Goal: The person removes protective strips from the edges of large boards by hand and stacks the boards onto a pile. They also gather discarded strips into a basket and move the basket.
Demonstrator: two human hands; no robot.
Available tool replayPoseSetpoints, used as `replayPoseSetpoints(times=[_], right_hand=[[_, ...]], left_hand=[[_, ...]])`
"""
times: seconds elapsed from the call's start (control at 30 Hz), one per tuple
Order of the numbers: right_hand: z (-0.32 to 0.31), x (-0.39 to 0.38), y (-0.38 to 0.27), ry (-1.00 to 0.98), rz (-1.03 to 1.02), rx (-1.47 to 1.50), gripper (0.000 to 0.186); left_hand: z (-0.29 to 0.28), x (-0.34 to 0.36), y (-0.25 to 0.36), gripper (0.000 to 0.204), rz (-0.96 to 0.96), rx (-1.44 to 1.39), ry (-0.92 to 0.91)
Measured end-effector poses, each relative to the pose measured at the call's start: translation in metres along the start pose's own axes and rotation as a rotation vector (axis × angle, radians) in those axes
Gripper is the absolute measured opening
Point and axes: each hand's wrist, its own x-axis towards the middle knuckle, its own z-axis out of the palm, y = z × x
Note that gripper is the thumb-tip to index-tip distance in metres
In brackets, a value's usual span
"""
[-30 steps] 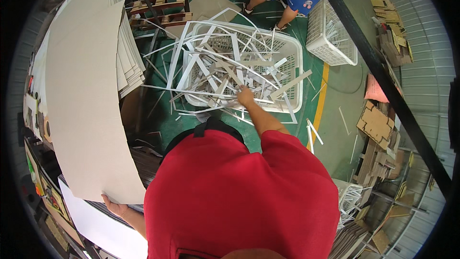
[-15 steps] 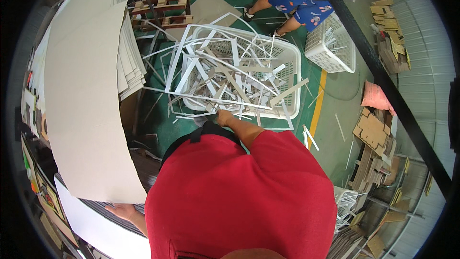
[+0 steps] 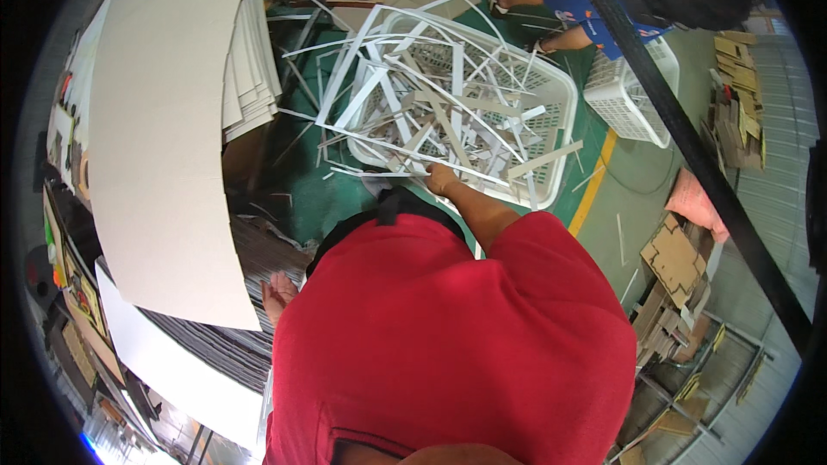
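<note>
white card strips (image 3: 448, 112) fill the basket (image 3: 560, 181), and the right hand (image 3: 441, 179) sits at its near rim with the fingers curled down among the strips; they look closed on a strip or the rim itself, but from here i cannot tell which. the forearm runs back from that hand to the red shirt (image 3: 448, 344) that takes up the lower middle of the view.

the left hand (image 3: 279, 294) is low by the person's side, fingers loosely spread and open, palm showing, holding nothing. it hovers just over the dark stack of sheets (image 3: 224, 344) at the lower left, near the bottom corner of the big grey board (image 3: 164, 146) that lies across the left side. more boards (image 3: 250, 69) are piled under that one, their edges fanned out along its right edge.

strips spill over the basket's left and far rims onto the green floor (image 3: 301, 189). a second, smaller basket (image 3: 633, 95) stands beyond the right end of the first, apart from it. another person (image 3: 586, 9) in blue patterned clothes crouches at the far side. brown cardboard pieces (image 3: 672, 258) lie on the grey floor to the right, well away from both hands.
</note>
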Motion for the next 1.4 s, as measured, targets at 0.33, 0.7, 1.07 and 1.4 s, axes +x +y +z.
replayPoseSetpoints(times=[0.33,0.7,1.07,1.4], right_hand=[[0.078,-0.045,0.072,0.207,0.044,0.032,0.035],[0.078,-0.151,0.111,0.156,0.32,0.1,0.04],[-0.019,-0.067,0.186,0.311,0.048,0.2,0.035],[-0.051,-0.092,0.305,0.153,0.3,0.037,0.037]], left_hand=[[0.031,-0.014,-0.016,0.034,-0.281,0.509,-0.114],[-0.068,0.048,-0.085,0.017,-0.393,0.615,-0.297],[0.065,-0.009,-0.157,0.014,-0.309,0.804,-0.181],[0.179,-0.034,-0.227,0.013,-0.262,0.896,-0.258]])
